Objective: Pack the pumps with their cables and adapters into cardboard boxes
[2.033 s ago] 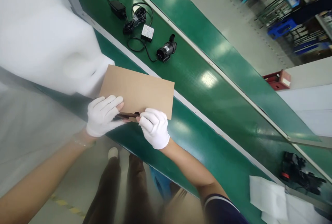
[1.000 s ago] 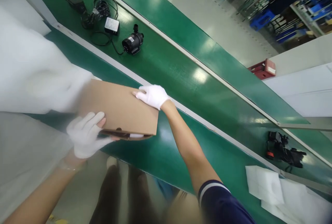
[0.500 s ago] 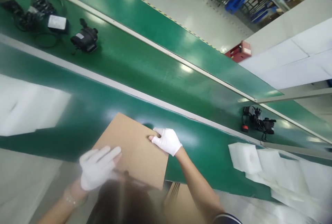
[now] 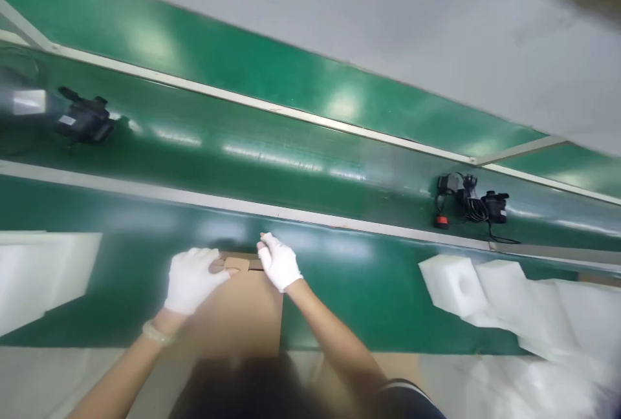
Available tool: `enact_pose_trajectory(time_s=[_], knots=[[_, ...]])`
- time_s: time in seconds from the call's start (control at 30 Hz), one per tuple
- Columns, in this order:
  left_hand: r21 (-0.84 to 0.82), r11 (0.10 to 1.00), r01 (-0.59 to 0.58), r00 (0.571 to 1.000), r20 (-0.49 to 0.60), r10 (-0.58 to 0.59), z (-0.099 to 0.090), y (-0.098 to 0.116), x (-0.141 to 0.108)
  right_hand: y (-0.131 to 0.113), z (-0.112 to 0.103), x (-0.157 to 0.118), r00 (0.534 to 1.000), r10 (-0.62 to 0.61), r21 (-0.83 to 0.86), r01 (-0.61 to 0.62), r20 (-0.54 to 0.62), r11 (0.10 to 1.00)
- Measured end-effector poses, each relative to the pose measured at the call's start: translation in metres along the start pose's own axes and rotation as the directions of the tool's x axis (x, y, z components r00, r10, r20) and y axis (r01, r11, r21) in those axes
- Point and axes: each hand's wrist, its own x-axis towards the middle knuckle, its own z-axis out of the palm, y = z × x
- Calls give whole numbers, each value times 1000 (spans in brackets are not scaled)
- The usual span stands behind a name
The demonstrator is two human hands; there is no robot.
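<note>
A brown cardboard box (image 4: 242, 315) lies at the near edge of the green bench, close to my body. Its far edge shows a narrow gap and a small tab. My left hand (image 4: 194, 280), in a white glove with bare fingertips, is closed on the far left edge, thumb beside the tab. At the far right corner my right hand (image 4: 280, 262), gloved the same way, has its fingers curled on the cardboard edge. The lower part of the box blurs into shadow near my body.
White foam pieces (image 4: 48, 270) lie at the left, and white foam blocks (image 4: 456, 286) at the right. Past a pale rail (image 4: 281, 212), a green belt carries a black pump (image 4: 85, 118) on the left and another black pump (image 4: 495, 205) with coiled cable on the right.
The view has turned and tilted down. The box has been turned square to me, its tabbed edge now facing away. My left hand has gone from lying over the cardboard to gripping the far edge.
</note>
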Motion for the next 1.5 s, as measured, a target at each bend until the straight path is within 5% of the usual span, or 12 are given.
enact_pose_trajectory(time_s=[0.13, 0.3, 0.4, 0.47, 0.53, 0.6, 0.8, 0.93, 1.03, 1.23, 1.37, 1.5], knots=[[13, 998, 63, 998, 5, -63, -6, 12, -13, -19, 16, -17, 996, -3, -418, -35, -91, 908], [25, 995, 92, 995, 27, -93, -7, 19, -4, -23, 23, -7, 998, 25, -585, -53, -55, 810], [22, 995, 100, 995, 18, -101, -8, 18, -5, -18, 17, -5, 995, 76, -395, -96, -66, 914], [12, 994, 112, 993, 30, -112, -9, 17, -7, -8, 12, -5, 985, 140, -68, -148, -100, 987], [-3, 992, 123, 992, 31, -123, -8, 16, -9, 4, 10, -7, 964, 239, 303, -195, -116, 933], [-18, 991, 130, 991, 18, -129, -8, 16, -10, 15, 13, -11, 945, 315, 504, -232, -85, 832], [-83, 991, 106, 991, 95, -98, -15, 17, -11, 25, 28, -27, 969, 209, 575, -245, 129, 781], [-88, 993, 73, 993, 96, -65, -13, 16, -15, 29, 17, -31, 978, 28, 487, -127, 206, 864], [-82, 995, 57, 996, 80, -51, -10, 16, -17, 33, 7, -32, 939, -91, 372, -41, 331, 927], [-69, 997, -26, 995, 93, 33, -11, 21, -17, 39, 7, -48, 952, -90, 296, -1, 294, 955], [-40, 999, 9, 998, 70, -6, -12, 25, -19, 14, 0, -51, 962, -133, 61, 122, 237, 991], [-34, 996, 85, 995, 55, -83, -14, 24, -22, -31, 4, -39, 966, -188, -286, 234, 179, 929]])
